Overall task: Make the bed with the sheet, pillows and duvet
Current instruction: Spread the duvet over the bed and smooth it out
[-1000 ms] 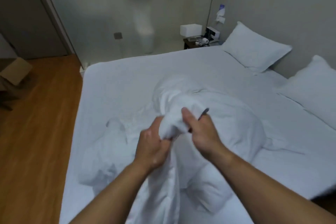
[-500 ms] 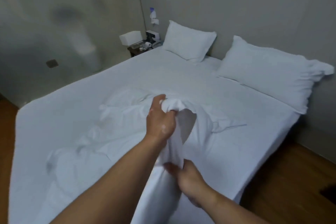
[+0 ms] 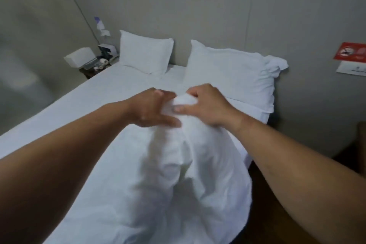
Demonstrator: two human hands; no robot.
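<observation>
Room: pale grey panelled wall [image 3: 198, 6] behind the bed, with a red rectangular no-smoking sign [image 3: 350, 51] on it at the right and brown wooden floor [image 3: 277, 214] beside the mattress
Nightstand: dark wooden bedside table [image 3: 87, 71] at the head corner, carrying a white box-shaped object [image 3: 78, 58] and small clutter too blurred to name
Sheet: flat white cotton sheet [image 3: 89, 105] lies smooth over the mattress, so that layer looks done
Pillows: plump white first pillow [image 3: 145, 56] and larger, rumpled white second pillow [image 3: 229, 71] lean against the wall at the head, a gap between them, well beyond the hands
Duvet: bunched white cloth duvet [image 3: 178, 164] is lifted at one gathered end over the near side of the bed, its bulk heaped below and spilling past the mattress edge
Left hand: left hand [image 3: 152, 109] pinches the gathered end between a stretched thumb and loosely spread fingers, though blur softens the detail
Right hand: right hand [image 3: 206, 105] curls its fingers over the top of the same bunch, thumb pressed on the front
Reason for the hold: both hands meet on one spot, probably to find a corner or edge before spreading
Stage: duvet not yet laid out
</observation>
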